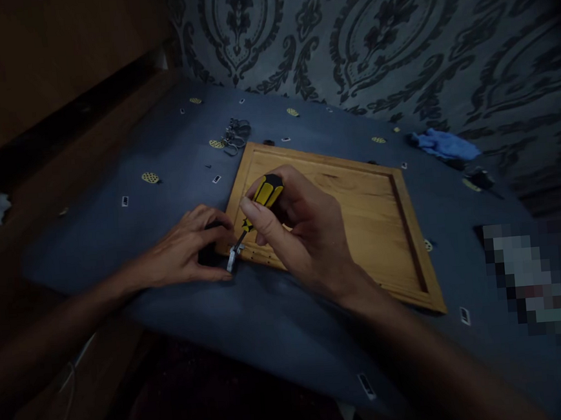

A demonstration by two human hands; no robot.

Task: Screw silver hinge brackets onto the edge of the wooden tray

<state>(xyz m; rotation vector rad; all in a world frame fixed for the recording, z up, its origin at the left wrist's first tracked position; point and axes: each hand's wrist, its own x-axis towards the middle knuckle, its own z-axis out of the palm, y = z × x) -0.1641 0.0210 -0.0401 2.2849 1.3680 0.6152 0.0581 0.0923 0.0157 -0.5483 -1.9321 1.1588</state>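
A yellow-and-black screwdriver (265, 192) is gripped in my right hand (306, 227), tilted with its shaft pointing down and left. Its tip meets a small metal hinge (232, 258) at the near left corner of a framed wooden panel (344, 224), which looks like a cabinet door. My left hand (191, 246) is beside that corner, thumb and fingers apart. Its thumb tip is close to the outer end of the hinge, and its fingertips reach the panel's left edge. Whether the thumb presses on the hinge is hard to see.
On the dark blue patterned cloth (97, 231), a heap of metal pieces (236, 134) lies behind the panel. A blue crumpled cloth (445, 144) and a dark tool-like item (483, 180) are at the far right. A blurred-out object (533, 281) sits nearer. Wooden furniture (56, 72) stands left.
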